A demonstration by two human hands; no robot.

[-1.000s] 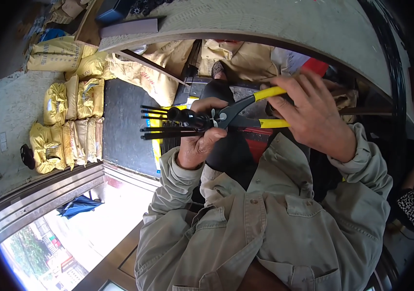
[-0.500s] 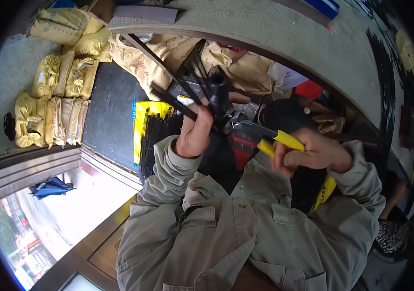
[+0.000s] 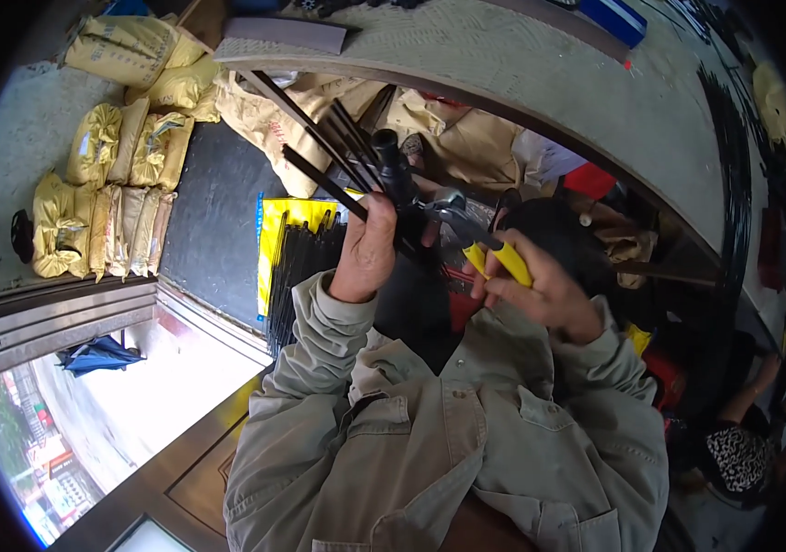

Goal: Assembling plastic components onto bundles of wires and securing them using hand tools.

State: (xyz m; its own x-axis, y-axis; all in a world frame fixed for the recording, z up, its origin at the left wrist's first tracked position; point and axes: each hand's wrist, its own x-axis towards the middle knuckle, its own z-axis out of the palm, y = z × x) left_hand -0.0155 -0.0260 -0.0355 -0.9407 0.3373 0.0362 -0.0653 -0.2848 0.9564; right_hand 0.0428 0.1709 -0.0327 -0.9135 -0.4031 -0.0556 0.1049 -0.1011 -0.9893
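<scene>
At the centre of view, our left hand (image 3: 367, 247) wraps around a black hub (image 3: 395, 175) with thin rods (image 3: 324, 180); it looks hard, light and slick, best held by its thick body. Our right hand (image 3: 545, 287) is closed round yellow-handled pliers (image 3: 464, 223), their head beside the hub, contact unclear.

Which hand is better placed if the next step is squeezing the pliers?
Probably the right hand: it holds the pliers by their yellow handles. The left hand looks occupied, holding the black part with its rods.
</scene>
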